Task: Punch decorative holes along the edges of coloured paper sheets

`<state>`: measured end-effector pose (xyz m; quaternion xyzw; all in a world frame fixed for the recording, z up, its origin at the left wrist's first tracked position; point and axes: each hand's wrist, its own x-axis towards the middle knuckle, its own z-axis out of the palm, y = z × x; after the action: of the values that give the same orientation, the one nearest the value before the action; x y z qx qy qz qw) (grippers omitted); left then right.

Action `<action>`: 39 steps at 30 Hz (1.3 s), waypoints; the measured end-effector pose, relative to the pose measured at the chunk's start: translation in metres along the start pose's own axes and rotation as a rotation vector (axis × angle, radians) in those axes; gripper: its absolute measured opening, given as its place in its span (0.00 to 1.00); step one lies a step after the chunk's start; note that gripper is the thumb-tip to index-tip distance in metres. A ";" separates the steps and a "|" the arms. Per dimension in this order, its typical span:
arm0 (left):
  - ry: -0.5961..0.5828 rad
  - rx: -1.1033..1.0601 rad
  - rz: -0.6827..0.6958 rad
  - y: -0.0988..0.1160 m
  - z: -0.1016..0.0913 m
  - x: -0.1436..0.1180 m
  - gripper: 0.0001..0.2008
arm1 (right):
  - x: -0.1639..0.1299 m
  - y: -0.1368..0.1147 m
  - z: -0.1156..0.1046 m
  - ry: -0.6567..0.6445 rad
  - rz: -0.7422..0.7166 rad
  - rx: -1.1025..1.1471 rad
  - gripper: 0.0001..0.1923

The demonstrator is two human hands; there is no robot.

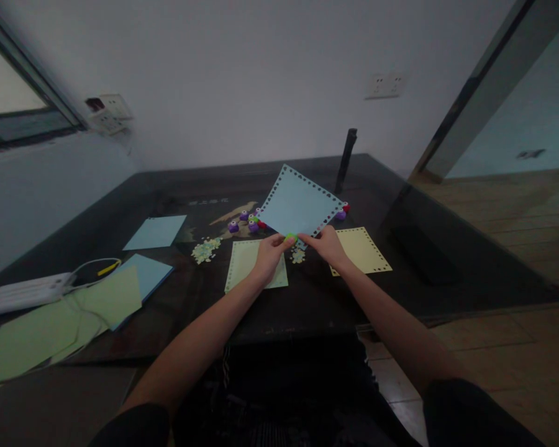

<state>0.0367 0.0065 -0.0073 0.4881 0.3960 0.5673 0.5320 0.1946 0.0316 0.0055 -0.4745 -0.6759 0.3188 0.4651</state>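
A light blue sheet of paper [298,198], with small shaped holes along its edges, is held up at a tilt above the table. At its near corner sits a small green craft punch [290,238]. My left hand [271,251] is closed on this punch. My right hand [327,243] pinches the sheet near the same corner, its fingertips close to the punch. Under my left hand lies a pale green punched sheet [242,264]. Beside my right hand is a yellow punched sheet [361,251]. Small paper cut-outs [298,254] lie between my hands.
Several purple, red and green punches [243,215] stand behind the sheet's left side, with more [341,214] at its right. A cut-out pile [205,250], blue paper [156,232], green sheets [74,316] and a power strip [25,293] lie left. A black post [346,160] rises behind.
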 end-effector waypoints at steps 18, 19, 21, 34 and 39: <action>-0.014 -0.027 -0.048 -0.001 0.001 0.001 0.19 | 0.003 0.005 0.000 0.043 -0.010 0.008 0.12; -0.022 -0.032 -0.053 -0.001 0.000 0.002 0.19 | 0.003 0.006 0.000 0.042 -0.009 0.012 0.12; -0.028 -0.040 -0.067 -0.001 -0.002 0.003 0.19 | 0.004 0.007 0.000 0.037 0.004 0.016 0.12; -0.088 0.106 -0.099 0.006 -0.004 0.004 0.25 | 0.008 0.011 -0.005 0.105 0.081 0.138 0.15; -0.226 0.251 -0.061 0.015 -0.006 0.001 0.24 | 0.010 0.011 -0.009 0.154 0.085 0.161 0.15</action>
<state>0.0277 0.0067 0.0056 0.5992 0.4162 0.4384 0.5250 0.2057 0.0446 0.0020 -0.4869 -0.5896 0.3541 0.5384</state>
